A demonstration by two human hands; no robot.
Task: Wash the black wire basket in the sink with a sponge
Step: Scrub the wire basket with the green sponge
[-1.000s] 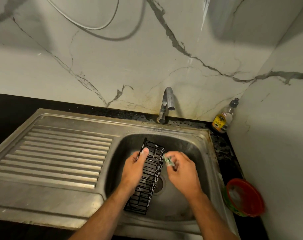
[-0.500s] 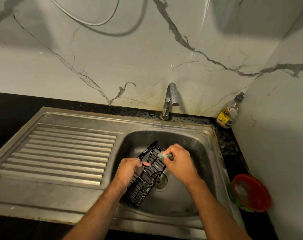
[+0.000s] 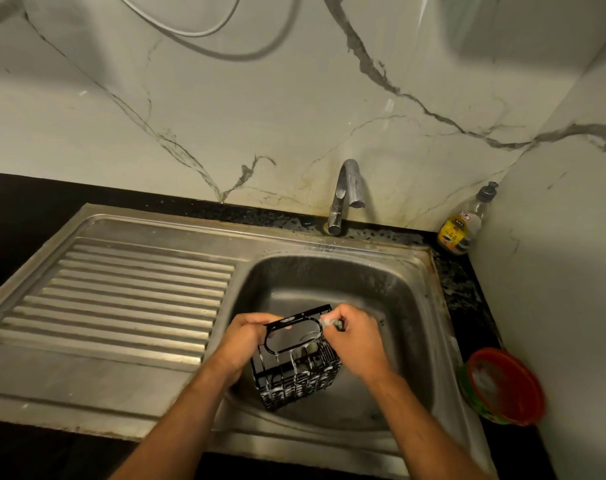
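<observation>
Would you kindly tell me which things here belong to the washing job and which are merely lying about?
In use: black wire basket, small green sponge, left hand, right hand, steel sink.

Lying about: yellow-labelled soap bottle, red-rimmed round tub, chrome tap.

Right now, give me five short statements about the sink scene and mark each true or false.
1. The left hand holds the black wire basket. True.
2. Water is pouring from the tap. False: no stream shows.
3. The right hand pinches a sponge at the basket's rim. True.
4. The basket lies on the ribbed drainboard. False: it is over the sink bowl.
5. A red-rimmed tub sits right of the sink. True.
</observation>
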